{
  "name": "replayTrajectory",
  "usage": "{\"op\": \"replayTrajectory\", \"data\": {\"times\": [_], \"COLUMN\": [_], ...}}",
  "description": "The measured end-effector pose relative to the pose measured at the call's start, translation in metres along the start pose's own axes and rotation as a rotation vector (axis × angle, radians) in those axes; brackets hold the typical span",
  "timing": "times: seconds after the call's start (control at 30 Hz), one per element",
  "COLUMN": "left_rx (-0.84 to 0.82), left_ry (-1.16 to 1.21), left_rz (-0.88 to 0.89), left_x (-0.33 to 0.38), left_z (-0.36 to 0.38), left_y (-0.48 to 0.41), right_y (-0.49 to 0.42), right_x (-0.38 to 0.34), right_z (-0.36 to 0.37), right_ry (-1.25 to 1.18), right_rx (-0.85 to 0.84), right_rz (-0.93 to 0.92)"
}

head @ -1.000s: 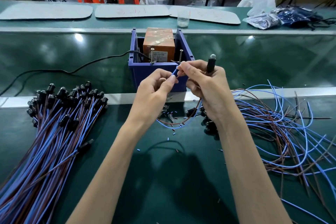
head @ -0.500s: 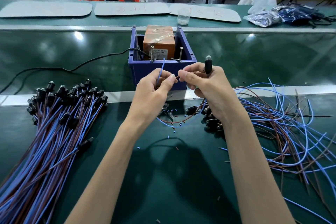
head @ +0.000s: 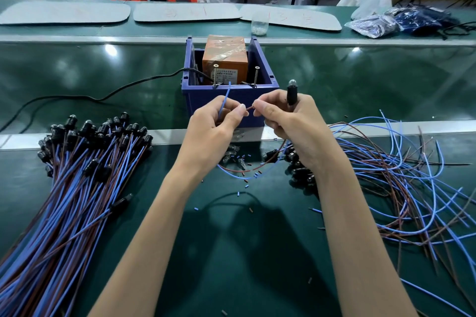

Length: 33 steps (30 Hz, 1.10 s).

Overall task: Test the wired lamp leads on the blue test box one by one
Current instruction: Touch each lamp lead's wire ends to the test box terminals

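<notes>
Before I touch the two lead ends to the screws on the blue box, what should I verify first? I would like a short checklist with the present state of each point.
1. Blue lead pinched in the left hand, tip free and pointing up: ok.
2. Brown lead pinched by the fingers of the right hand: ok.
3. Lamp held upright in the right hand, bulb in view: ok.
4. Left screw and right screw on the blue test box uncovered: ok.
5. Lead tips stripped to bare metal: cannot tell.
6. Box powered: the black cable enters it, but live or not: cannot tell.
</notes>
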<state>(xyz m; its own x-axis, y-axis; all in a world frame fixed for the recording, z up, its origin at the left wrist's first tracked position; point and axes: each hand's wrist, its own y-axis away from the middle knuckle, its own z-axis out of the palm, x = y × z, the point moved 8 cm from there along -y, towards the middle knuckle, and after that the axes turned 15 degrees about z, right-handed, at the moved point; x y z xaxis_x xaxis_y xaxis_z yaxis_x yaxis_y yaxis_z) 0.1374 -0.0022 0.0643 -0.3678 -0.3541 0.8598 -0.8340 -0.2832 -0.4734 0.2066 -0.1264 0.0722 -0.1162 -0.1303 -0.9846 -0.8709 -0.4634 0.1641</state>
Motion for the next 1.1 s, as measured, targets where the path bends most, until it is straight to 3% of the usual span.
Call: {"op": "replayTrajectory", "data": {"times": [0.23, 0.4, 0.6, 0.7, 0.8, 0.93, 1.0, 1.1], "left_rx": [-0.036, -0.036, -0.028, 0.037, 0.101, 0.032, -0.035, -0.129], "left_ry": [-0.102, -0.134, -0.120, 0.006, -0.001, -0.102, -0.171, -0.258], "left_rz": [0.013, 0.021, 0.042, 0.029, 0.059, 0.107, 0.142, 0.178], "left_x": [0.002, 0.001, -0.001, 0.000, 0.001, 0.002, 0.004, 0.006], "left_z": [-0.006, -0.008, -0.005, -0.005, -0.010, -0.008, -0.004, 0.004], "left_y": [-0.002, -0.003, -0.002, -0.001, -0.002, -0.001, -0.001, 0.000], "right_y": [-0.003, -0.004, 0.002, 0.006, 0.006, 0.009, 0.012, 0.008], "right_x": [-0.001, -0.001, -0.011, -0.018, -0.019, -0.022, -0.025, -0.023], "right_z": [-0.003, 0.001, -0.003, -0.001, -0.002, -0.011, -0.013, -0.002], "right_ry": [0.093, 0.118, 0.390, 0.498, 0.545, 0.483, 0.358, 0.303], "right_rx": [0.098, 0.081, 0.281, 0.331, 0.331, 0.419, 0.399, 0.202], "right_rz": [-0.054, -0.061, -0.126, -0.179, -0.173, -0.214, -0.250, -0.241]}}
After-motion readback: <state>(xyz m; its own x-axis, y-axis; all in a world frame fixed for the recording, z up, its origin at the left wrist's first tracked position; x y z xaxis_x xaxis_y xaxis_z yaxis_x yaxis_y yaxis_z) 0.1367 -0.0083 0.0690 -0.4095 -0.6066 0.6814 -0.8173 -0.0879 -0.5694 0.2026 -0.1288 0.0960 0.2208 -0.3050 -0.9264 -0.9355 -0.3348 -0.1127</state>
